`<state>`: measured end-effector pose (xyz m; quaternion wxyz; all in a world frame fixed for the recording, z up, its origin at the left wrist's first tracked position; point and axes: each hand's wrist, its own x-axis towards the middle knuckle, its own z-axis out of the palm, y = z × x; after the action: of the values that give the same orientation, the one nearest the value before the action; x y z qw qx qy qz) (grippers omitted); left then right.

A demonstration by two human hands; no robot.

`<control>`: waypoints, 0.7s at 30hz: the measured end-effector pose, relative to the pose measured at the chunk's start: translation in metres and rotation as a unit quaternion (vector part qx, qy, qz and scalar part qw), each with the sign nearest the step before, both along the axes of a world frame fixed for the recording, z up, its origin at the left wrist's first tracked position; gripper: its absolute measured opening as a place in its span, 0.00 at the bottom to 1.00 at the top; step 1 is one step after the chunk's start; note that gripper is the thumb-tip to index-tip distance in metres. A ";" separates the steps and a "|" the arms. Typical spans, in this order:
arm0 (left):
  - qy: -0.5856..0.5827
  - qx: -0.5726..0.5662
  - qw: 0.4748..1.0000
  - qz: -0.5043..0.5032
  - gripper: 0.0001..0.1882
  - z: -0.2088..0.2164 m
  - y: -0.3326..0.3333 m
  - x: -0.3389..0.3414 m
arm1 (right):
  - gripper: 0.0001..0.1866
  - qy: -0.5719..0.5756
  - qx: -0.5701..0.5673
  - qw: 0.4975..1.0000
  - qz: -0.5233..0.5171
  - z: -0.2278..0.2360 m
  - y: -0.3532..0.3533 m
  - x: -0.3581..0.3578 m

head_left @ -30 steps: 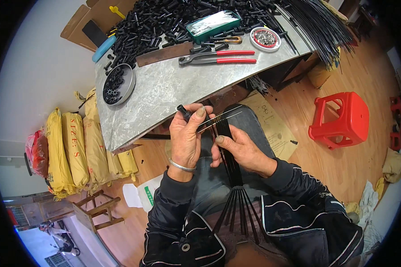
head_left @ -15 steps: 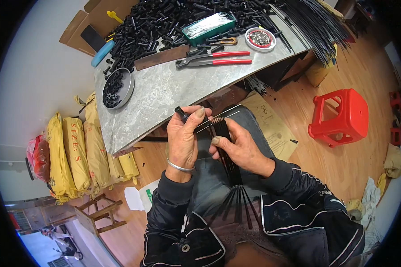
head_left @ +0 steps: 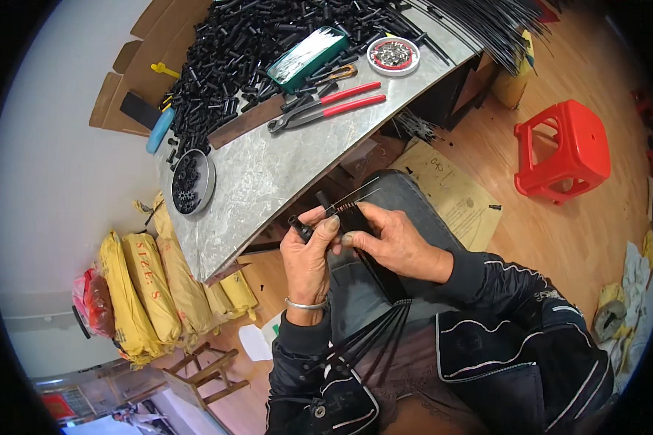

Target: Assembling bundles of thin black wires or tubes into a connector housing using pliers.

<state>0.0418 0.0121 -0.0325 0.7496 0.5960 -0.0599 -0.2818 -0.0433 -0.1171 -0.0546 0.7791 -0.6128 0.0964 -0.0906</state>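
Observation:
My left hand [head_left: 308,261], wearing a silver bangle, is closed round a short black plastic tube [head_left: 300,228]. Its thumb and fingers also pinch near the top ends of a bundle of thin black ribs, which look like umbrella ribs [head_left: 386,281]. Gripping the same bundle from the other side is my right hand [head_left: 408,248], its thumb lying across the ribs. A thin wire [head_left: 366,191] runs by the rib tops and sticks out beyond them. Over my lap, the lower rods of the bundle fan out. What the left fingertips press on is partly hidden.
On the grey table [head_left: 250,188] lie red-handled pincers [head_left: 334,107], a green box of white strips [head_left: 308,61], a dish of metal bits [head_left: 393,56], a dish of black rings [head_left: 194,185] and heaped black tubes [head_left: 232,61]. A red stool [head_left: 566,152] stands right; yellow sacks [head_left: 152,283] left.
The whole view has turned, with the table tilting and the stool shifting right. Both hands keep their hold on the bundle and sit slightly lower in view. A short dark stub now shows beside the rib tops.

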 end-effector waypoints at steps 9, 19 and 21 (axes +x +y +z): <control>0.032 -0.062 0.997 0.044 0.15 -0.013 0.000 -0.006 | 0.12 0.069 -0.119 0.988 0.076 0.006 -0.018 0.002; 0.038 -0.096 0.995 0.008 0.15 -0.011 0.002 -0.010 | 0.20 0.122 0.019 0.985 0.121 -0.003 -0.020 0.006; -0.014 -0.075 0.996 0.044 0.14 -0.011 -0.001 -0.014 | 0.20 0.128 -0.009 0.984 0.123 -0.007 -0.019 0.007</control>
<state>0.0278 0.0112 -0.0438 0.8028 0.5441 -0.0647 -0.2353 -0.0361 -0.1356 -0.0616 0.7601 -0.6333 0.1186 0.0842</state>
